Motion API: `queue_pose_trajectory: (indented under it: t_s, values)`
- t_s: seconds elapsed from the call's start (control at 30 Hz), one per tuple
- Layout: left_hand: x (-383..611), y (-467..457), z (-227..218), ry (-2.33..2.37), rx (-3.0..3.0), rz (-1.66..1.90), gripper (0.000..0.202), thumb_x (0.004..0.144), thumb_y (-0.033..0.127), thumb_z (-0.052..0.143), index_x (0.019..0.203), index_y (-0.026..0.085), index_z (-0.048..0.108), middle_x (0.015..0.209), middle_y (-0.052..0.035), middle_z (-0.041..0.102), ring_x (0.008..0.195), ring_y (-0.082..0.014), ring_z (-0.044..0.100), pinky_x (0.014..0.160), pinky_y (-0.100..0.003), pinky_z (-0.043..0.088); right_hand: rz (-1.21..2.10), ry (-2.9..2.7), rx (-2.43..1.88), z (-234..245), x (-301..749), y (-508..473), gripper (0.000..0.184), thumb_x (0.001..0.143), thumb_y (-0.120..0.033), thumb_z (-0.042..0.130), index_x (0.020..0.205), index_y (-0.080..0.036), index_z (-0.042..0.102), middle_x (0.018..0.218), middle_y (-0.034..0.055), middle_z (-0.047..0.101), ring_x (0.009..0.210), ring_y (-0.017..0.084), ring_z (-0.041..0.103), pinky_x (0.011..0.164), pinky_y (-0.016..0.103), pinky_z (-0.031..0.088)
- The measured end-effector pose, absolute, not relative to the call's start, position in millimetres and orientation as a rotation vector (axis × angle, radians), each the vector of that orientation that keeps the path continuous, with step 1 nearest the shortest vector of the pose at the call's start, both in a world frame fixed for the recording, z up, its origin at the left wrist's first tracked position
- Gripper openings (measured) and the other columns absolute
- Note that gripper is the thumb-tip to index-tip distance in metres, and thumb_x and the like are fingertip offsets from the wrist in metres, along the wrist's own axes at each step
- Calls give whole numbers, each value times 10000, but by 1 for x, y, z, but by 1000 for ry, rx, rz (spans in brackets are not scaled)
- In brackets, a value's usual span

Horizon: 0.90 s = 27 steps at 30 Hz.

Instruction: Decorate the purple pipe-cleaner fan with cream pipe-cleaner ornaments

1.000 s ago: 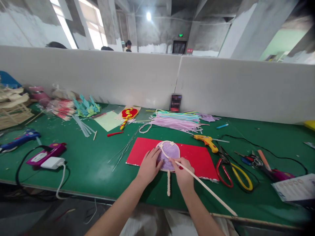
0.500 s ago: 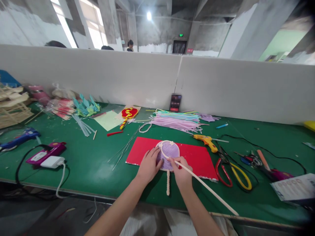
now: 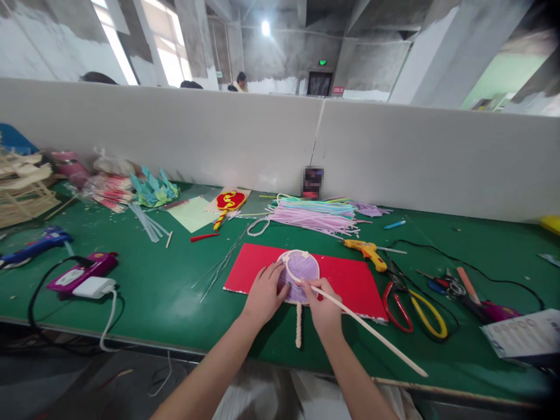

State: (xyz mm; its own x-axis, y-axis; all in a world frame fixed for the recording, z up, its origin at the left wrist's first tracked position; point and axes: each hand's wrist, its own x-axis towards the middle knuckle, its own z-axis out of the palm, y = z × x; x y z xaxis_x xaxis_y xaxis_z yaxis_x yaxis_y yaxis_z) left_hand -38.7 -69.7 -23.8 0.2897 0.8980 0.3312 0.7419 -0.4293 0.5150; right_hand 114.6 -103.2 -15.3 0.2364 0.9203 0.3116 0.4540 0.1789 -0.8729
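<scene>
A round purple hand fan (image 3: 308, 269) with a cream rim and a twisted cream handle (image 3: 298, 326) lies on a red board (image 3: 350, 280). My left hand (image 3: 266, 294) holds the fan down at its left side, fingertips by the curved end of a cream pipe cleaner, thumb on the purple face. My right hand (image 3: 324, 306) pinches that pipe cleaner (image 3: 376, 333) at the fan's lower right. From there its long free end runs straight toward the table's front edge. Fingers partly cover the fan's lower edge.
Pink and mint pipe cleaners (image 3: 312, 216) lie behind the board. To the right are a yellow glue gun (image 3: 366, 251), pliers (image 3: 413, 297) and scissors (image 3: 450, 284). A red-and-yellow fan (image 3: 230, 201), thin wires (image 3: 223, 265) and a purple power strip (image 3: 83, 274) are leftward.
The free end of the pipe cleaner has swung slightly up and to the right. Both hands stay almost in place. A person in the far background has shifted.
</scene>
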Motion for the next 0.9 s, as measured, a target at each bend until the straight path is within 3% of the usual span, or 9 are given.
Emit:
queue_pose_trajectory:
  t_s: [0.9]
  values:
    - [-39, -69, -24, 1500, 2327, 830, 450, 807, 283, 475, 1246, 199, 424, 1303, -87, 460, 1206, -217, 400, 1036, -411, 272, 679, -1272, -1407, -14, 112, -101, 267, 769, -458, 531, 685, -206, 562, 719, 33, 690, 643, 171, 597, 595, 268, 447]
